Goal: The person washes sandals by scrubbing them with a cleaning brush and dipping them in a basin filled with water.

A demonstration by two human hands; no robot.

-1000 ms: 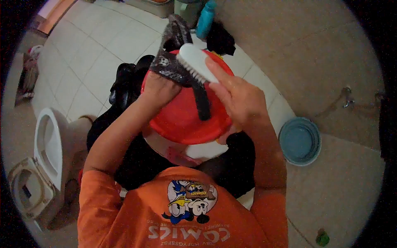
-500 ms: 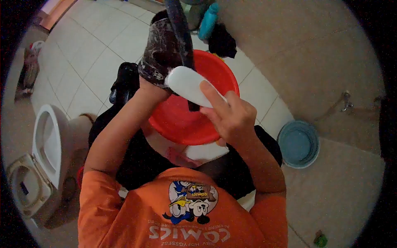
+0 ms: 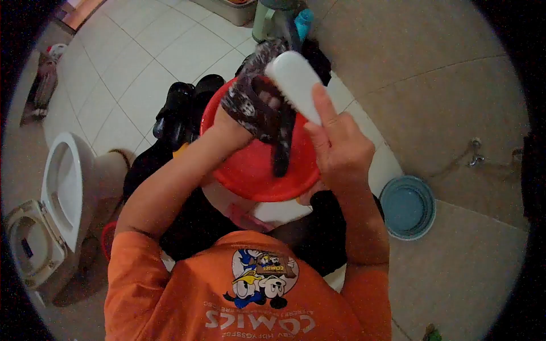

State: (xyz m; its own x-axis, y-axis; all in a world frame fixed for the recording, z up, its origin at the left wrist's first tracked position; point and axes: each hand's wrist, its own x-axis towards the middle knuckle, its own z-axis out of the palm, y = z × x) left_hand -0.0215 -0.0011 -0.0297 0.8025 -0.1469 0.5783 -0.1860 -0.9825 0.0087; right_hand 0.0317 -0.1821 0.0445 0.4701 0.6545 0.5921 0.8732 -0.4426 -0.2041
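Note:
My right hand (image 3: 344,141) is closed round a white scrub brush (image 3: 298,82), thumb and fingers at its lower end. The bristles face left, against or very near a dark, soapy item (image 3: 250,105) with loose strap-like parts; I cannot make out its exact kind. This item wraps round my left hand (image 3: 234,128), whose curled fingers partly show through a gap in it. One dark strip hangs down over a red basin (image 3: 244,173), which stands below both hands between my knees.
A grey-blue bucket (image 3: 408,207) stands at the right, below a wall tap (image 3: 475,152). Dark footwear (image 3: 173,111) lies left of the basin. Farther left is a white toilet (image 3: 68,182). A green container (image 3: 266,23) and a blue bottle (image 3: 303,23) stand beyond the basin.
The dark item has turned and shifted right, so fingers now show through it. The brush has moved up and right and is tilted more upright. Both hands keep their hold.

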